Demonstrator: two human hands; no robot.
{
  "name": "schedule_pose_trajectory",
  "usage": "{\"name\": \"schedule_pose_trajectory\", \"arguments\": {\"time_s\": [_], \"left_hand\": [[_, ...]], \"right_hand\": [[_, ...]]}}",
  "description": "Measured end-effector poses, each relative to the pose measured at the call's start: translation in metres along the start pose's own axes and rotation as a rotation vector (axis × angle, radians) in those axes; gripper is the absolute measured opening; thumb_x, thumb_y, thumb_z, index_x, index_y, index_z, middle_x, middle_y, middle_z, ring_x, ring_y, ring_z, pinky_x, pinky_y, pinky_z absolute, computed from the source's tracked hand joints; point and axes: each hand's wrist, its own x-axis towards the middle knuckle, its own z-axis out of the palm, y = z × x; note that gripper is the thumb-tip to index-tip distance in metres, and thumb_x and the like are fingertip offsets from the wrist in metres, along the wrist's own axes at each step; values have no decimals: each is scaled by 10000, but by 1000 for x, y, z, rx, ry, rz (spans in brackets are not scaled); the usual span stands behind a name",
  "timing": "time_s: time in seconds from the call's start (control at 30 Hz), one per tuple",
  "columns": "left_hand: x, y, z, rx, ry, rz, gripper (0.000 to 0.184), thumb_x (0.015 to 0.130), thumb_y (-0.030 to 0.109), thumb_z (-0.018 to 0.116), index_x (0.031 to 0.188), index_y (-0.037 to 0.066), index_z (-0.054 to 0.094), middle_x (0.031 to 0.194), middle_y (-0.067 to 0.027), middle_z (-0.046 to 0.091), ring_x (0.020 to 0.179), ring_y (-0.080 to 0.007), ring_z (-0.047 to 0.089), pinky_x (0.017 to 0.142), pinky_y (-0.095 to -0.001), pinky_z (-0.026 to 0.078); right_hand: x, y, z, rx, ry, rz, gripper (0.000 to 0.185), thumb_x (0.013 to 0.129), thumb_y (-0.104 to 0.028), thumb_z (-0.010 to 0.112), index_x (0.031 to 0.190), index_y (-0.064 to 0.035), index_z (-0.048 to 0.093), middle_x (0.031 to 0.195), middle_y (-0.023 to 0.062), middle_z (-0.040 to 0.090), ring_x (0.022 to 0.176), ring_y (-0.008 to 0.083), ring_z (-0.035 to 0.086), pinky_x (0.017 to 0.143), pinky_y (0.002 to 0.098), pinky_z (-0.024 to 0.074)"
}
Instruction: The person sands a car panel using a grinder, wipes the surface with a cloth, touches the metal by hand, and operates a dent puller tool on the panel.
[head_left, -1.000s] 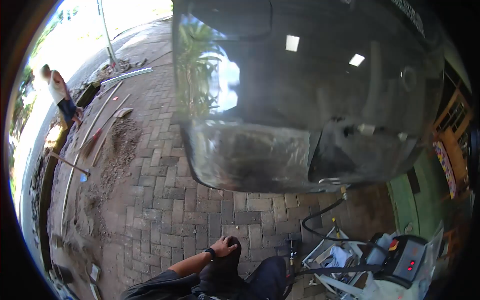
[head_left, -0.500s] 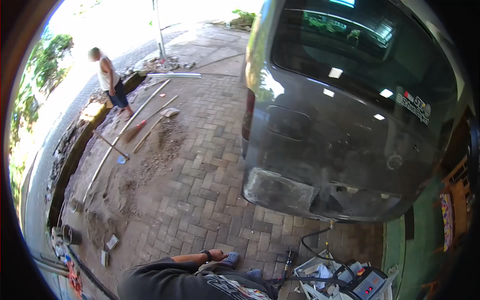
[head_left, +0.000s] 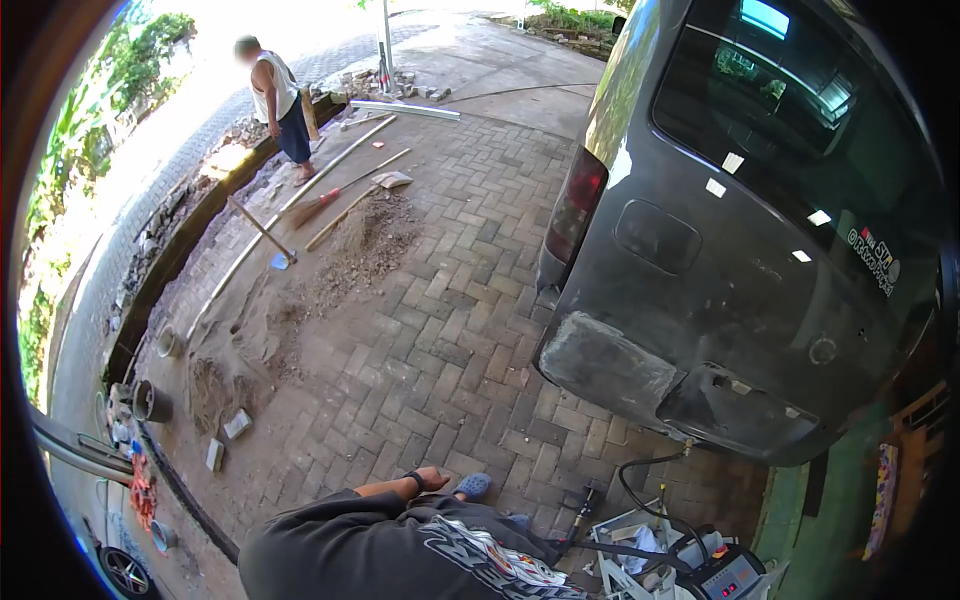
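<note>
My left hand [head_left: 433,478], with a black band at the wrist, hangs in front of my dark shirt, above the paving. Its fingers are loosely curled, with nothing visible in them. A blue clog [head_left: 473,486] shows just beyond the hand. My right hand is out of view. To the right, a black slide-hammer-like tool [head_left: 580,515] stands near a machine with a red-lit display [head_left: 728,584]. A black cable [head_left: 625,480] runs from the machine to a fitting at the lower edge of the dark grey vehicle [head_left: 640,290], whose lower panel has a pale sanded patch [head_left: 608,355].
A person [head_left: 278,105] in a white sleeveless top stands by a trench [head_left: 240,170]. Around a sand heap [head_left: 370,240] lie a broom [head_left: 310,207], a hoe [head_left: 262,232] and a long pale pole [head_left: 290,220]. Buckets [head_left: 152,402] and two blocks [head_left: 238,424] are at left.
The view has swung left, so the vehicle and yard appear farther right, and more of the left side shows. My left hand keeps nearly the same pose.
</note>
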Motion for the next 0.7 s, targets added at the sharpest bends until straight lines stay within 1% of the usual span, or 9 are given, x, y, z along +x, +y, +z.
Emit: {"name": "schedule_pose_trajectory", "arguments": {"time_s": [0.13, 0.23, 0.33, 0.37, 0.47, 0.6, 0.7], "left_hand": [[-3, -5, 15, -57, -48, 14, 760, 983, 647, 421, 1078, -31, 750, 1104, -299, 712, 1130, -470, 648, 1010, -489, 487], [-4, -3, 7, -104, -58, 44, 749, 991, 639, 428, 1087, -32, 747, 1057, -289, 724, 1063, -453, 679, 949, -488, 521], [-5, -1, -6, -193, -24, -1, 736, 998, 630, 440, 1099, -34, 740, 1017, -273, 734, 983, -427, 709, 861, -485, 556], [-5, -2, -9, -215, -30, -41, 726, 1001, 622, 454, 1106, -40, 733, 1037, -266, 735, 946, -407, 727, 805, -480, 575], [-3, -13, -21, -167, -51, -68, 738, 988, 633, 444, 1148, -27, 732, 1231, -299, 672, 1227, -452, 606, 1051, -473, 477], [-6, -27, -38, -106, 12, 20, 752, 990, 626, 430, 1152, -49, 719, 1245, -308, 664, 1230, -456, 602, 1058, -476, 469], [-13, -29, -44, -165, -15, -54, 756, 987, 629, 431, 1153, -51, 718, 1242, -304, 668, 1228, -454, 605, 1055, -477, 471]], "right_hand": [[-9, 4, 7, -27, -4, 9, 536, 945, -379, 635, 1351, -34, 578, 1264, 183, 627, 1205, 291, 575, 957, 482, 495], [-16, 11, 11, -57, -18, 21, 522, 947, -372, 632, 1343, -35, 582, 1253, 180, 632, 1188, 290, 585, 942, 483, 503], [-21, 16, 13, -81, -29, 23, 509, 950, -366, 628, 1335, -36, 586, 1242, 178, 637, 1172, 289, 595, 927, 483, 511], [-23, 16, 14, -84, -27, 20, 504, 951, -364, 627, 1332, -36, 588, 1239, 177, 638, 1167, 289, 598, 922, 483, 514], [-30, 16, 17, -97, -40, 16, 491, 953, -357, 624, 1324, -37, 592, 1227, 175, 643, 1150, 288, 608, 907, 483, 523], [-30, 19, 25, -95, -60, 14, 473, 956, -348, 620, 1313, -39, 597, 1213, 172, 650, 1128, 286, 622, 887, 483, 534], [-33, 25, 29, -114, -70, 34, 460, 958, -342, 617, 1305, -40, 601, 1202, 170, 655, 1112, 285, 632, 872, 483, 542]]}}
